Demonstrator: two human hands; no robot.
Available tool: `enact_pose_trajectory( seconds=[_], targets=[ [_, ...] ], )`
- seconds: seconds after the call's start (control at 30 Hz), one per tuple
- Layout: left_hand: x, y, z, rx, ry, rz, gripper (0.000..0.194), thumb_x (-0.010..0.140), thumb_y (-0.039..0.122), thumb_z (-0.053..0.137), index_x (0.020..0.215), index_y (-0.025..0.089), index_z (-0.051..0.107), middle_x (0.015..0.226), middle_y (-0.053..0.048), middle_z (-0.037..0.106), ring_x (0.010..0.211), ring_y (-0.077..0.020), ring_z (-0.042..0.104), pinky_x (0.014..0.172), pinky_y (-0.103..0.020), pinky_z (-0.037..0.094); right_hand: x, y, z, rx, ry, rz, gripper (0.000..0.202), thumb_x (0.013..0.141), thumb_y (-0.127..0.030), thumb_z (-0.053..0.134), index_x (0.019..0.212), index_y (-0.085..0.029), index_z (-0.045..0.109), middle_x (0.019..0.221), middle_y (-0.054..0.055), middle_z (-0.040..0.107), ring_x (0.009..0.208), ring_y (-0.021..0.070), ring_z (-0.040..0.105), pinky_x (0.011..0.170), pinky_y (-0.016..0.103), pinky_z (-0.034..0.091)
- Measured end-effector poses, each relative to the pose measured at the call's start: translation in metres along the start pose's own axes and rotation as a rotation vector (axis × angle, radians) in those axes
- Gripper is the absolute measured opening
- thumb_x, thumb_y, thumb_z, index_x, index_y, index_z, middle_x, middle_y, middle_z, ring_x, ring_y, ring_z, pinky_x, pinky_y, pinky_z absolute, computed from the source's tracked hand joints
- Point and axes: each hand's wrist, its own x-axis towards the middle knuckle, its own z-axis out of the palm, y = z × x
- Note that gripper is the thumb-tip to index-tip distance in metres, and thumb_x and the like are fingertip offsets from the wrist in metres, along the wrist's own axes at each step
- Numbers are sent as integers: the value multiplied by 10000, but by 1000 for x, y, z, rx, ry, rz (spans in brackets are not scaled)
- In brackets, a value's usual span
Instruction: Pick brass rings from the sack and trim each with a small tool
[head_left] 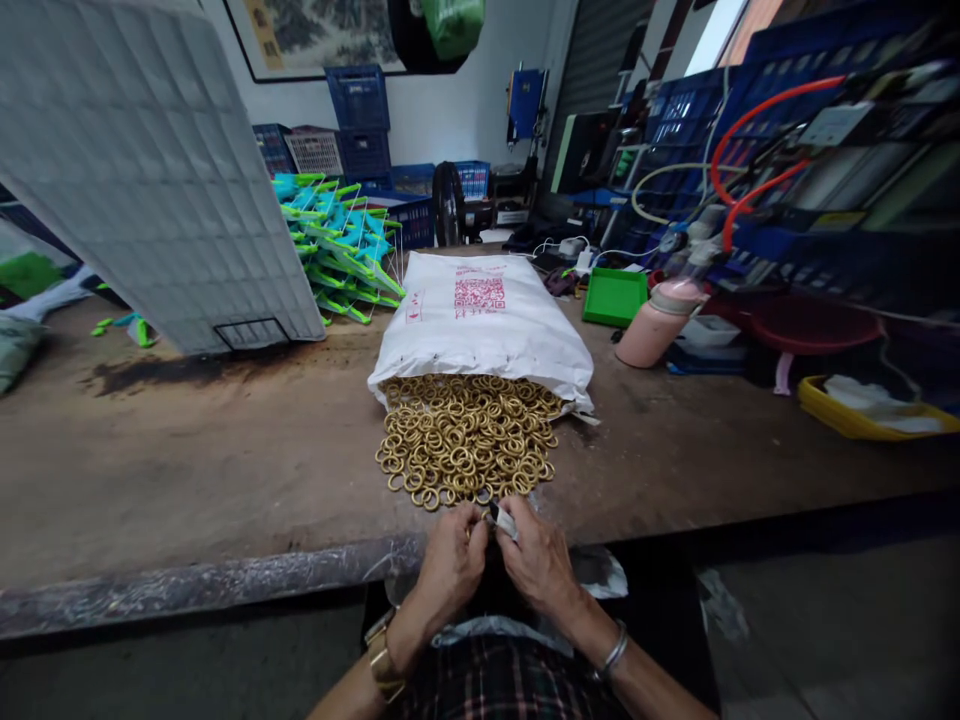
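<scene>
Head view: the left hand point(454, 562) seemingly pinched a ring point(485, 516), the right hand point(537, 562) gripped a pale tool point(505, 523), and the loose rings point(465, 440) lay just beyond, presumably for easy reach.

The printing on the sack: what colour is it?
Red to pink, on the white sack; the head view shows it.
</scene>
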Motion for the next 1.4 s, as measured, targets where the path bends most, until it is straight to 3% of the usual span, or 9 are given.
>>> enact_pose_trajectory(
  seconds=[0.17,0.43,0.6,0.83,1.1,1.4],
  targets=[
    [-4,6,1,-93,3,33,194,794,261,423,668,173,542,625,6,502,613,-127,425,593,-222,321,4,-2,-7,252,-58,68,157,807,-242,367,871,-188,500,720,8,584,636,133,534,595,233,372],
    [-12,14,1,-78,18,46,203,805,271,432,735,176,597,677,-14,573,662,-141,487,668,-252,373,10,-11,-18,604,-213,186,326,839,-385,345,601,-186,449,535,-41,458,542,96,441,577,219,356],
    [-17,21,2,-199,-11,13,185,805,286,450,743,170,580,685,-10,570,623,-119,484,612,-230,383,9,-8,-19,624,-196,205,295,811,-365,394,585,-184,447,533,-44,456,539,92,422,569,220,336],
    [-21,22,-2,-494,-141,-300,264,761,426,510,754,164,481,561,49,463,415,-46,381,401,-162,283,4,-9,-17,528,-185,182,235,783,-359,430,636,-180,472,580,-45,460,577,95,416,560,219,320],
    [-28,14,-1,-780,-191,-356,247,757,399,550,769,160,489,590,43,481,405,-24,371,360,-136,229,2,-6,-14,709,-273,176,231,809,-334,413,671,-176,511,561,-41,519,554,94,472,565,214,359],
    [-34,12,-3,-890,-209,-359,253,753,395,558,753,149,496,558,44,467,392,-27,366,355,-150,219,0,-11,-16,755,-287,195,212,802,-288,419,698,-163,554,554,-40,516,541,87,481,564,206,373]
  ],
)
